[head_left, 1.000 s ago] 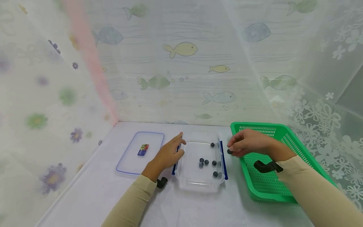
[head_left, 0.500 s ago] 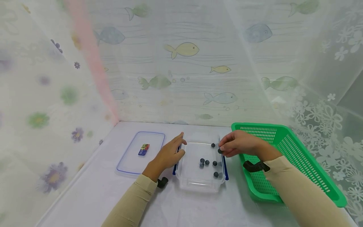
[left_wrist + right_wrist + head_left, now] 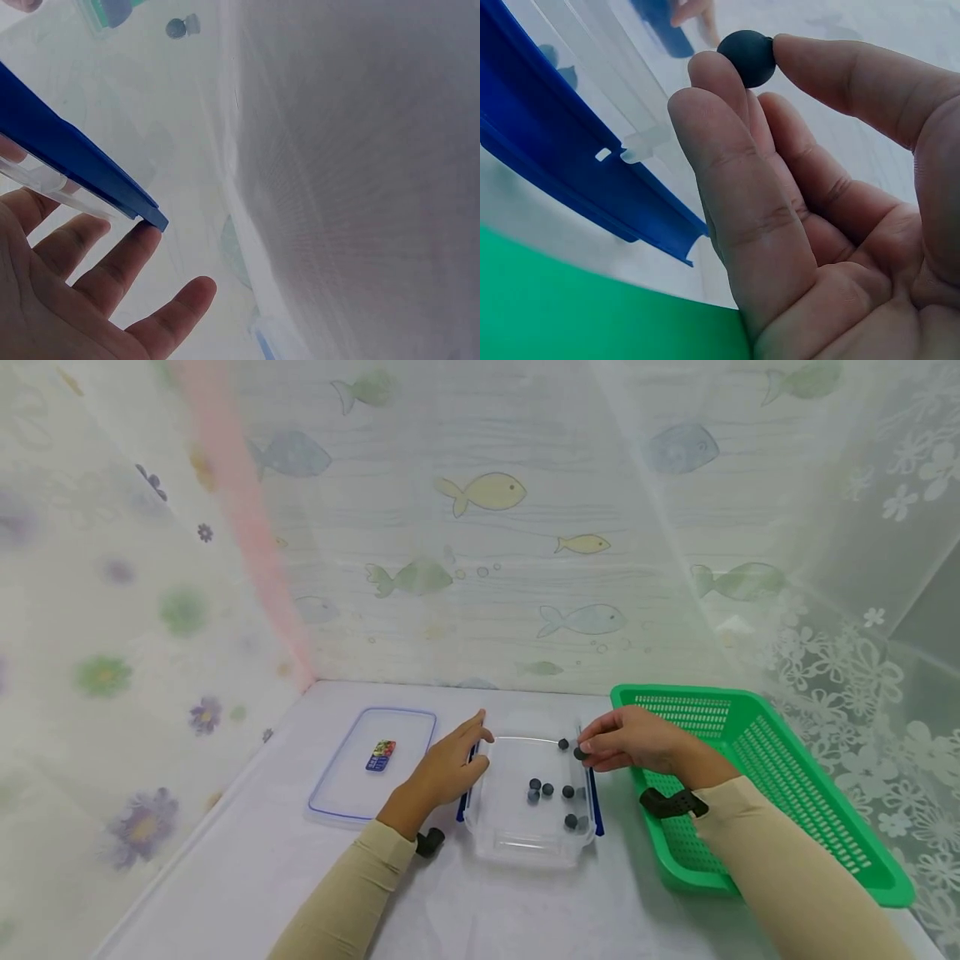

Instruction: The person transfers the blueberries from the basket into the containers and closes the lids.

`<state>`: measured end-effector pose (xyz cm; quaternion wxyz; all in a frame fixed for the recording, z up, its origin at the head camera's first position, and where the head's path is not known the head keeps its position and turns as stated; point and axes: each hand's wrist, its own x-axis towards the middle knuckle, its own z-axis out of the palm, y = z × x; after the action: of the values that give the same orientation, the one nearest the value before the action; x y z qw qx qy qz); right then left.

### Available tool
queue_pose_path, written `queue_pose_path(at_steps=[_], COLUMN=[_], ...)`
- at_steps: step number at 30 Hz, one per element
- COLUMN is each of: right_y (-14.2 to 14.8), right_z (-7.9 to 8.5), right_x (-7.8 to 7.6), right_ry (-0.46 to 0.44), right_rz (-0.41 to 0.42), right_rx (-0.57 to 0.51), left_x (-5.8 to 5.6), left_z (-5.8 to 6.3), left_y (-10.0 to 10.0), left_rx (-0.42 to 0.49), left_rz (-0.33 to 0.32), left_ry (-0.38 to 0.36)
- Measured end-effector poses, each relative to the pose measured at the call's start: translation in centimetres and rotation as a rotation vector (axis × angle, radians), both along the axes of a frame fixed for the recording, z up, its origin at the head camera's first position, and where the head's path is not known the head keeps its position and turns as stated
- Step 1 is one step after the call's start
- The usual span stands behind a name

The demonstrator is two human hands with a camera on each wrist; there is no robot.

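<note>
My right hand (image 3: 628,742) pinches a dark blueberry (image 3: 748,58) between thumb and fingertips, over the right side of a clear plastic food container (image 3: 525,852). Several more blueberries (image 3: 547,790) lie inside the container, one of them (image 3: 563,744) near its far right corner. At the container's left side my left hand (image 3: 442,767) has its fingers extended, and in the left wrist view a fingertip touches the end of the blue side latch (image 3: 90,157). Another blue latch (image 3: 592,150) hangs unfastened on the right side.
A green slotted plastic basket (image 3: 663,860) stands at the right, under my right forearm. To the left lies a clear lid (image 3: 341,814) with a blue seal and a small colourful label (image 3: 380,756). Behind the white-covered table (image 3: 510,922) hangs a fish-print curtain (image 3: 480,610).
My right hand has moved left with the blueberry, from beside the basket to over the container's right side. The left hand has kept its place.
</note>
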<state>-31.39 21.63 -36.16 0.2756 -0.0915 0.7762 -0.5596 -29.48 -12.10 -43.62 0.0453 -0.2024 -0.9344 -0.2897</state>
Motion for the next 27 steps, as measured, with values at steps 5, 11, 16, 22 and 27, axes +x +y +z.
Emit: queue_pose_path(at_steps=[5,11,16,22,27], right_y=[0.07,0.29,0.49,0.57,0.56], right_z=[-0.24,-0.25,-0.24,-0.37,-0.4], right_x=[0.03,0.01,-0.1,-0.27,-0.28], right_ry=[0.0,0.016,0.014,0.003,0.003], right_rz=[-0.006,-0.03,-0.037,-0.024,-0.02], right_rx=[-0.014,-0.007,-0.011,-0.021,-0.02], left_x=[0.14,-0.21,-0.37,-0.04,0.14], left_z=[-0.06,-0.05,-0.12,0.06,0.28], left_y=[-0.09,0.08,0.19,0.23,0.26], left_rx=[-0.008,-0.015,-0.02,-0.008,-0.008], left_rz=[0.01,0.008,0.011,0.009,0.007], left_ry=[-0.002,0.008,0.015,0.009,-0.002])
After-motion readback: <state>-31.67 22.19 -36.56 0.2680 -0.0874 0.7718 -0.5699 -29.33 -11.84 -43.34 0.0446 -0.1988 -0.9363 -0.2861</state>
